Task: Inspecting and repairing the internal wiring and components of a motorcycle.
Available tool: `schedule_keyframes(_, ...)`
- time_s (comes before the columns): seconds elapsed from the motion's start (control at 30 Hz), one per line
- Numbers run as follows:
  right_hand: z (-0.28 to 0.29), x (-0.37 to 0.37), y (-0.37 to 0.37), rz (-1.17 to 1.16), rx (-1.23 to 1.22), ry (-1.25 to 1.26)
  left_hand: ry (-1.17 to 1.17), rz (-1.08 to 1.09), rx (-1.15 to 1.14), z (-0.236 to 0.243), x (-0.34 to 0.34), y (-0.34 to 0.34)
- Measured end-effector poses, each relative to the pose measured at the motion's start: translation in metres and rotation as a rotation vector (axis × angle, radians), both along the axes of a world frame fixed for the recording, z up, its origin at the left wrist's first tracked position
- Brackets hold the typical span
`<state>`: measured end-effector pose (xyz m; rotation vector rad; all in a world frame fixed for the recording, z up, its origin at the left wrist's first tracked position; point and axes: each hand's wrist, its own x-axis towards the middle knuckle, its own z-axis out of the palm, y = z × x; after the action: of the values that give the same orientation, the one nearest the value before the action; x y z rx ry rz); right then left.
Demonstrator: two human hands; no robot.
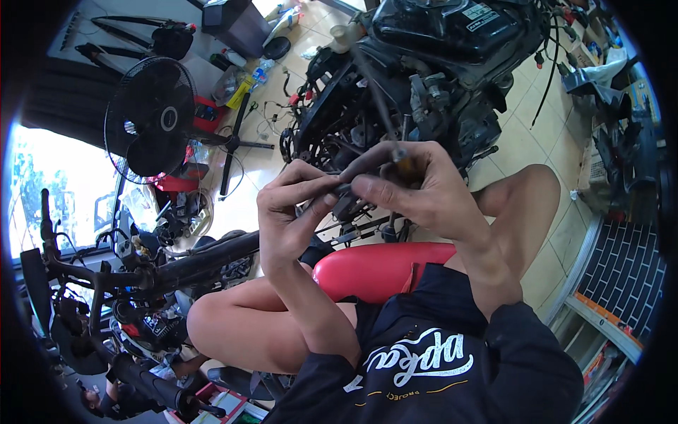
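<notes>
My left hand [296,212] is closed, thumb and fingers pinching a small dark part [339,201] that is partly hidden by them. My right hand [417,187] meets it there, its fingertips on the same part. A blurred yellowish-tipped tool [402,161] with a dark shaft shows at my right fingers; how it is held is unclear. Just beyond both hands stands a partly stripped motorcycle [431,92] with a black tank, exposed engine and loose cables. A red cushioned seat [367,268] is under me, between my bent legs.
A black standing fan [152,116] is at upper left, near a bright window. A dark motorcycle frame with handlebar [141,275] fills the left. Another person [109,403] is at lower left. Bins, bottles and tools line the back; boxes, parts and a metal-edged rack [600,318] line the right.
</notes>
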<state>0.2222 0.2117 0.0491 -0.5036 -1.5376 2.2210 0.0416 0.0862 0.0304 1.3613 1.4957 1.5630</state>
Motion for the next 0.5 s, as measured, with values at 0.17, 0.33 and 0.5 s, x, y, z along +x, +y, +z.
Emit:
schedule_keyframes(0.17,-0.012,0.011,0.009,-0.179,-0.048,0.062,0.172,0.059,-0.143,0.013,0.021,0.013)
schedule_keyframes(0.33,-0.017,0.027,0.015,-0.004,-0.289,0.105,0.203,0.066,-0.255,0.038,0.056,0.021)
schedule_keyframes(0.5,-0.022,0.033,0.017,-0.009,-0.529,0.289,0.212,0.214,-0.077,0.058,0.077,0.020)
